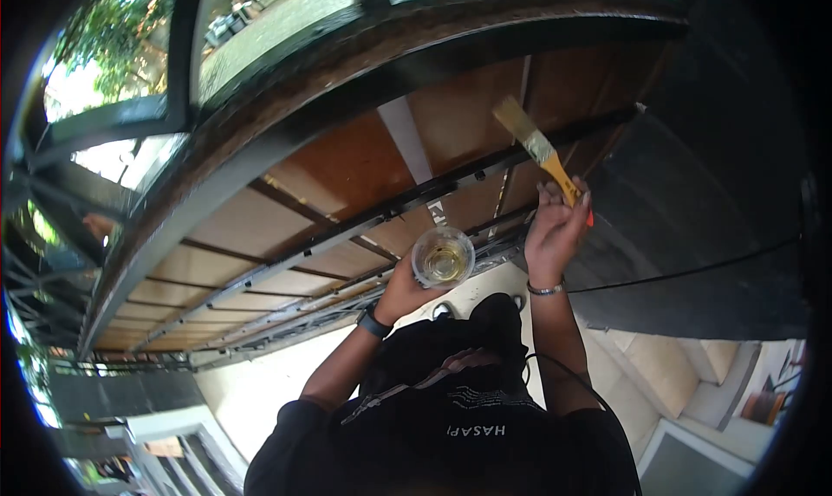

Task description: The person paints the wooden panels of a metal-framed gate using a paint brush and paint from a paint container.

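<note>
In my left hand [407,288] is a clear plastic cup [444,259] with some pale yellow liquid at its bottom, fingers wrapped round its side. My right hand [555,232] grips a paintbrush [544,152] by its yellow, red-tipped handle. The brush's pale bristles point up and away from me, overlapping the brown wooden panels [347,171] in this view. These panels sit in a black metal frame [347,229] in front of me; one near the middle looks darker and glossier than those to the left.
A dark wall [693,193] rises on the right, with a black cable [693,278] running across it. Pale floor [260,401] lies beneath me, with steps [654,375] at the lower right. Black metal bars [178,63] stand at the upper left, greenery beyond.
</note>
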The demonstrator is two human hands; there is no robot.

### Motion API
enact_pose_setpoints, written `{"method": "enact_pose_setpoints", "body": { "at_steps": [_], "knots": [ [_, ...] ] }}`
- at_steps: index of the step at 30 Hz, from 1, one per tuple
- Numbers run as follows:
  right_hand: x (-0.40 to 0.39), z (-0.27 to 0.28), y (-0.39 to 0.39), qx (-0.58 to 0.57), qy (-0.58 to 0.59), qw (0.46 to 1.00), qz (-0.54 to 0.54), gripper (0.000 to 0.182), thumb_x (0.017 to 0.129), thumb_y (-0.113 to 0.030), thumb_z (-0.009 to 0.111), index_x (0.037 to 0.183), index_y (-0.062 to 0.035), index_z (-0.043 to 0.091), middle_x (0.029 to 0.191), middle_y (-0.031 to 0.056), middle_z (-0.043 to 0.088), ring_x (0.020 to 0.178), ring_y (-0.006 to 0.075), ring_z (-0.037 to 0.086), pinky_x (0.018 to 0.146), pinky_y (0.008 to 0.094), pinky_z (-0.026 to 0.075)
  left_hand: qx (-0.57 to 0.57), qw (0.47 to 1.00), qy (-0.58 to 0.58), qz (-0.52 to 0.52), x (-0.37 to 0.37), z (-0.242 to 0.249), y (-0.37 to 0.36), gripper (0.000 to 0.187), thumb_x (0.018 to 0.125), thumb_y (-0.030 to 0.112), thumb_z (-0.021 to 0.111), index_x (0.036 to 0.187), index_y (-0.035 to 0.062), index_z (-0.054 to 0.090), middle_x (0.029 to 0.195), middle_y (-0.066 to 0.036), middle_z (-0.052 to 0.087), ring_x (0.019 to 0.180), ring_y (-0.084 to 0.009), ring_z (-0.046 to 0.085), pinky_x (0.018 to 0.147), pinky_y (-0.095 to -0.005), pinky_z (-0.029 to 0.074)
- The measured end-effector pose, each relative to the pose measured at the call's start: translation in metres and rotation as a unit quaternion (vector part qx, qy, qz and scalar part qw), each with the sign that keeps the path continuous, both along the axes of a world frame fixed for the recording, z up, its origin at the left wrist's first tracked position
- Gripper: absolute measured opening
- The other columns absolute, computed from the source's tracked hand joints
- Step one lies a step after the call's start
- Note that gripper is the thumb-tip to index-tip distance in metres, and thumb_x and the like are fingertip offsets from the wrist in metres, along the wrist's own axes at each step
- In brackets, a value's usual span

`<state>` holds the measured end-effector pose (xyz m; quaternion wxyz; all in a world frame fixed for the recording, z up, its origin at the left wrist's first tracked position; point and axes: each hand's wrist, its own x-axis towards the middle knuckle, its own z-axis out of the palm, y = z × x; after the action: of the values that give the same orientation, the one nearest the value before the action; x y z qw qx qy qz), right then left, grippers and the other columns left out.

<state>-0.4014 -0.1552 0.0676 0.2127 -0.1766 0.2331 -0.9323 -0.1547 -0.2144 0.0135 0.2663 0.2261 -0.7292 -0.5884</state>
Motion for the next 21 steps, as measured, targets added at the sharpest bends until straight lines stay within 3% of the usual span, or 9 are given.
{"method": "enact_pose_setpoints", "body": {
  "at_steps": [6,10,14,16,21],
  "knots": [
    [0.004,0.032,-0.038,-0.042,0.011,0.995,-0.09,0.038,0.105,-0.036,0.044,0.121,-0.0025,0.051,0.094,0.014,0.066,0.09,0.0202,0.064,0.09,0.0373,0.049,0.048,0.998,-0.037,-0.03,0.017,-0.009,-0.013,0.085,0.072,0.008,0.085,0.143,0.0009,0.038,0.139,-0.013,0.051,0.129,-0.0227,0.05,0.11,-0.0392,0.039],
    [0.016,0.035,-0.054,-0.012,-0.008,0.99,-0.138,0.037,0.105,-0.033,0.044,0.119,0.0002,0.053,0.095,0.0187,0.068,0.084,0.02,0.066,0.081,0.0292,0.051,0.039,0.996,-0.071,-0.042,0.025,-0.007,-0.017,0.085,0.071,0.006,0.086,0.142,0.0009,0.039,0.138,-0.013,0.052,0.128,-0.022,0.051,0.11,-0.0383,0.04],
    [0.024,0.024,-0.05,0.087,0.043,0.976,-0.197,0.036,0.104,-0.028,0.048,0.115,0.0052,0.056,0.093,0.0175,0.069,0.08,0.0186,0.067,0.076,0.0281,0.052,0.045,0.995,-0.083,-0.037,0.025,-0.004,-0.017,0.084,0.069,0.008,0.088,0.139,0.0001,0.042,0.134,-0.013,0.056,0.124,-0.022,0.054,0.108,-0.0377,0.042],
    [0.028,0.009,-0.045,0.199,0.086,0.935,-0.281,0.037,0.104,-0.027,0.048,0.111,0.0074,0.058,0.091,0.0156,0.069,0.079,0.0169,0.066,0.077,0.0271,0.052,0.029,0.995,-0.09,-0.041,0.026,-0.009,-0.018,0.082,0.069,0.009,0.088,0.138,0.0002,0.044,0.132,-0.013,0.057,0.123,-0.0217,0.055,0.107,-0.0373,0.043],
    [0.029,-0.021,-0.024,0.215,0.078,0.932,-0.282,0.034,0.102,-0.023,0.051,0.104,0.0091,0.061,0.086,0.0154,0.069,0.075,0.0172,0.066,0.069,0.0272,0.053,0.035,0.993,-0.1,-0.061,0.029,-0.022,-0.018,0.083,0.069,0.008,0.088,0.138,0.0004,0.043,0.133,-0.013,0.056,0.123,-0.0218,0.056,0.107,-0.037,0.044]
  ]
}}
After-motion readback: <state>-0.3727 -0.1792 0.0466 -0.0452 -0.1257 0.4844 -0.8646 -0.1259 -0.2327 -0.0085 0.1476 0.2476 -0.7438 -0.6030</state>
